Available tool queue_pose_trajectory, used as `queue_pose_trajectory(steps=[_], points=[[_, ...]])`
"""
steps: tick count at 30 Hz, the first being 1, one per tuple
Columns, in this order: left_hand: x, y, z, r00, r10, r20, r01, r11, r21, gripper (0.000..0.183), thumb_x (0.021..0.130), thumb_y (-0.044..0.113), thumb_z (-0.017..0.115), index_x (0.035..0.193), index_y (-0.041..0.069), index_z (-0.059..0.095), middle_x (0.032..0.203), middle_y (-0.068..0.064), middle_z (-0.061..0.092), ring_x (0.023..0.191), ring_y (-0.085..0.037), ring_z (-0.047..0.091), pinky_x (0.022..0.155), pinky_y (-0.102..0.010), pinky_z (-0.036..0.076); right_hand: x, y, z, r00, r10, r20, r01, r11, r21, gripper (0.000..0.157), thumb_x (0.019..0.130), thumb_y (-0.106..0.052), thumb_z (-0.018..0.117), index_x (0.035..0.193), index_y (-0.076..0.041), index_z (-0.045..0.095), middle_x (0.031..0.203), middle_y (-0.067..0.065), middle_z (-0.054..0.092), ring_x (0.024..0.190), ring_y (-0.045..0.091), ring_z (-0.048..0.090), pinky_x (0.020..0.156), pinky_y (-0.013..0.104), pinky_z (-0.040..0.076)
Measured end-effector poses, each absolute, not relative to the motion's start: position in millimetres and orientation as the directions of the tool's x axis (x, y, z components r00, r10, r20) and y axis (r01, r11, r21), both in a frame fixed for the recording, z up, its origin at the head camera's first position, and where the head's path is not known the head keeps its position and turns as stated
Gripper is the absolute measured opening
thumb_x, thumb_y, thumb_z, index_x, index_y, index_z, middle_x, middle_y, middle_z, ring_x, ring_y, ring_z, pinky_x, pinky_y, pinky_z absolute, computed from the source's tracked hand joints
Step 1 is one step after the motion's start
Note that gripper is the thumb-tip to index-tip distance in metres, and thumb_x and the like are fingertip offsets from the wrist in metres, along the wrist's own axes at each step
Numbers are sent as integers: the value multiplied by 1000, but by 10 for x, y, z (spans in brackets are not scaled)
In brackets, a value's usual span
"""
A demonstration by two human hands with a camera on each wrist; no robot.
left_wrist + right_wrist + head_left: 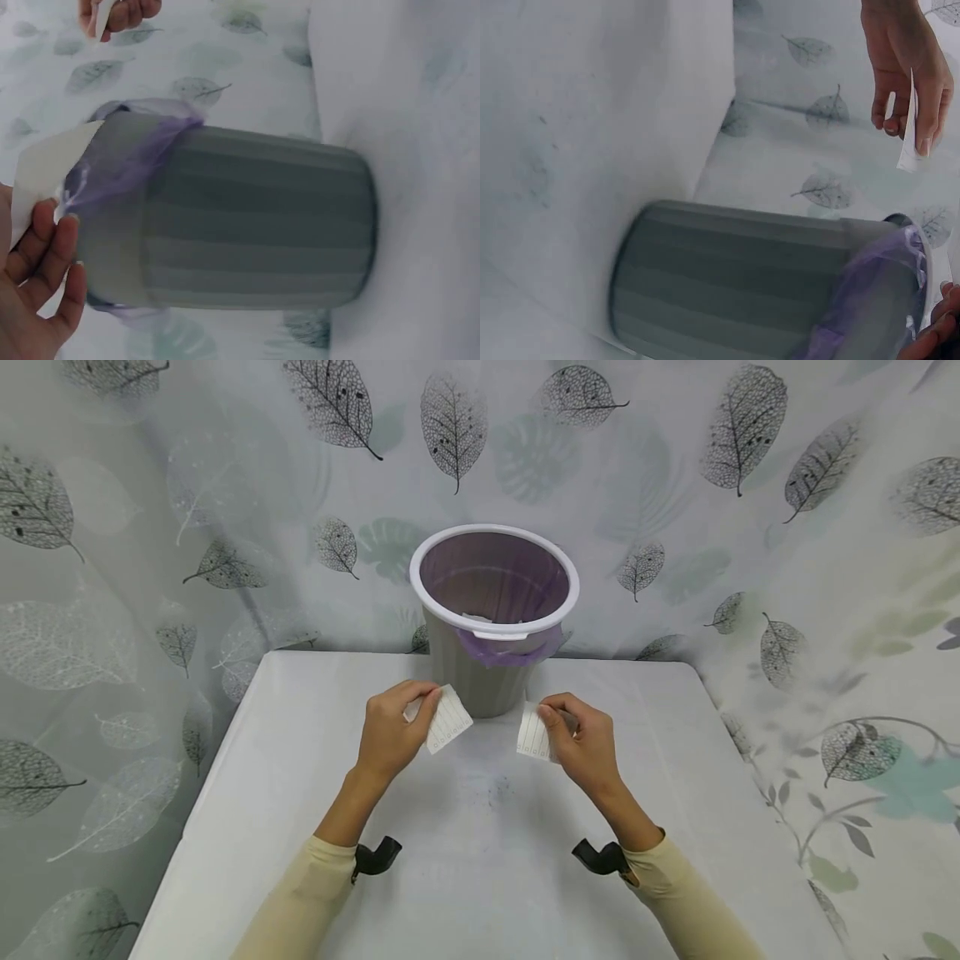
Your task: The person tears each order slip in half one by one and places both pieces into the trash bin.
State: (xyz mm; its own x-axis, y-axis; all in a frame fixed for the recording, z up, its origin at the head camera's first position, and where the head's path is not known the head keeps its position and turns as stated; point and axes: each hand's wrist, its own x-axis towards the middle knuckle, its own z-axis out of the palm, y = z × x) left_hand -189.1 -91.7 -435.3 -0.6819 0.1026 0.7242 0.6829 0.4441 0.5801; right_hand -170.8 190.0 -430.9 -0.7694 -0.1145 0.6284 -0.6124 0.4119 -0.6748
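Note:
My left hand (393,731) pinches a piece of white paper (450,720) with printed lines and a row of small marks. A similar piece of paper (534,732) is held between the thumb and fingers of my right hand (587,743). Both hands are raised in front of a grey waste bin (483,681), one on each side, with a gap between the two papers. The bin has a white rim and a purple liner bag (131,161) folded over its edge. Something white (477,618) shows inside. In the right wrist view, the left hand's paper (909,146) appears edge-on.
The bin stands upright at the back of a white-covered table (480,877). Behind and beside the table hangs a leaf-patterned curtain (247,468). A black wrist mount (377,856) sits on the left sleeve, and another black mount (600,857) is on the right.

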Motion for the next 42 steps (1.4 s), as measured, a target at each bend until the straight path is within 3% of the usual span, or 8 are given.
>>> queue_pose_trajectory(steps=[12,25,36,42], points=[[-2216,-1060,-3780,-608,25,794,712,459,531,15,100,9,71,100,-5,77,97,-13,76,92,-27,73,81,-45,57,-2066,1941,-3756,-656,-138,742,-713,437,-549,4,96,2,72,95,2,75,90,11,76,73,21,64,63,20,46],[-2641,-1041,-3276,-557,1,830,738,459,495,16,99,10,71,96,-5,78,95,-14,77,93,-29,74,88,-41,56,-2550,1878,-3249,-607,-136,783,-736,468,-489,11,98,-8,72,96,2,76,92,14,75,80,22,67,70,22,46],[-2892,-937,-3021,-709,-51,703,611,454,649,18,100,14,70,102,-1,80,100,-12,78,104,-23,72,99,-31,48,-2948,1740,-3120,-577,-138,805,-755,466,-461,12,99,-7,71,96,4,76,93,15,75,90,30,71,85,39,52],[-3012,-866,-2941,-744,-26,668,575,484,660,18,101,15,70,102,0,80,102,-11,78,107,-22,71,100,-25,45,-3120,1697,-3097,-598,-135,790,-731,497,-468,13,100,-7,71,95,3,76,94,16,75,91,31,71,86,41,52]])
